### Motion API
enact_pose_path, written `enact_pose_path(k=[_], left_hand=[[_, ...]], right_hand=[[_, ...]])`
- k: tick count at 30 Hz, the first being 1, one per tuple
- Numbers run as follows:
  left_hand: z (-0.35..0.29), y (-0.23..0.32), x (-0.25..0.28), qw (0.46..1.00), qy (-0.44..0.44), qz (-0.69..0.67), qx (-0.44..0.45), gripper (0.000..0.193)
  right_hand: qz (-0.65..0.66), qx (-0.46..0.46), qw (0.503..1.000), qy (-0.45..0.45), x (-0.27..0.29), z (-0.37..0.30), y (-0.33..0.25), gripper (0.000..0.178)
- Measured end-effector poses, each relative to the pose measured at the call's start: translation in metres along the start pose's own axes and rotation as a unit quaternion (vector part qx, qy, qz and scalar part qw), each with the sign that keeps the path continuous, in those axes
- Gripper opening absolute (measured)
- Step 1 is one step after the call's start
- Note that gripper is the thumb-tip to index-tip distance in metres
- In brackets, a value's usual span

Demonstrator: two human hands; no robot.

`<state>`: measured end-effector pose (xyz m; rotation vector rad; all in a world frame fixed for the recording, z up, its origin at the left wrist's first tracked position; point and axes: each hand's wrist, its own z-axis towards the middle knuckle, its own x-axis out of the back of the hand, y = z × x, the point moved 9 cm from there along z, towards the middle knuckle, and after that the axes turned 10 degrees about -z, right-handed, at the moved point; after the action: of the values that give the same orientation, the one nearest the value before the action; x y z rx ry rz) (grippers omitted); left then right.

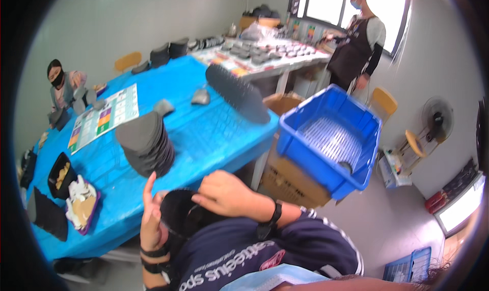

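Note:
Close to my chest is a black curved piece point(175, 207) with a rounded edge, its lower part dark against my shirt. My left hand point(152, 219) grips its left side, index finger pointing up and thumb against the piece. My right hand point(224, 193) is closed, fingers curled down at the piece's right edge; whatever is between its fingertips is too small to make out. Just beyond my hands, a tall stack of dark grey rounded pieces point(145, 143) stands on the blue-covered table point(198, 133).
Left on the table are a black bin point(60, 173), a purple tray point(91, 214) and another grey stack point(47, 214). A long dark textured piece point(237, 93) lies at the far edge. A blue crate point(331, 138) sits on cardboard boxes. Two people point(359, 41) work farther off.

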<state>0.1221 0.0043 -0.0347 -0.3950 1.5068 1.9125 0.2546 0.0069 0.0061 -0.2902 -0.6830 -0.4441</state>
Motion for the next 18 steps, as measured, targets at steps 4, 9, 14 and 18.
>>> enact_pose_path(k=[4,9,14,18], left_hand=[[0.003,0.002,0.0,0.999,-0.04,0.032,-0.017,0.08],[-0.001,-0.003,0.007,1.0,-0.008,-0.009,0.001,0.066],[-0.007,0.037,0.048,0.986,0.134,-0.035,-0.089,0.062],[-0.036,0.083,0.054,0.969,0.137,-0.013,-0.208,0.054]], right_hand=[[0.028,0.011,0.999,0.022,0.002,0.0,0.0,0.022],[-0.017,-0.002,0.993,0.113,0.02,-0.007,0.009,0.017],[0.37,-0.258,0.785,0.425,0.086,-0.085,0.164,0.018],[0.519,-0.064,0.645,0.557,0.215,-0.092,0.265,0.017]])
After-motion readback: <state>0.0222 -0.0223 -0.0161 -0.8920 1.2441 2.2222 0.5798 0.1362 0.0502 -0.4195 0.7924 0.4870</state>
